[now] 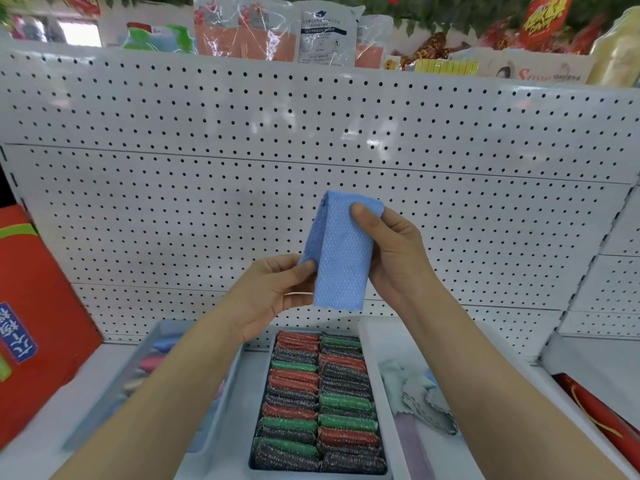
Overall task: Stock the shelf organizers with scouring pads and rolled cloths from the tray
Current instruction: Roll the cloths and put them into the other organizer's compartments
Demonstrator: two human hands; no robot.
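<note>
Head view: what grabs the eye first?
The folded blue cloth held up mid-frame against the white pegboard, left hand pinching its lower edge, right hand gripping its top. Below, an organizer packed with red, green and grey scouring pads.

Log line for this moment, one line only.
both hands hold blue cloth | left hand pinches lower edge | right hand grips top | above scouring pads

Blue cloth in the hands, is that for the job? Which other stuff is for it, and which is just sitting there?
For the job:
blue cloth, pinched by left hand and right hand
scouring pads in middle organizer
loose cloths
rolled cloths

Just sitting there:
red box
packets up top
pegboard
</note>
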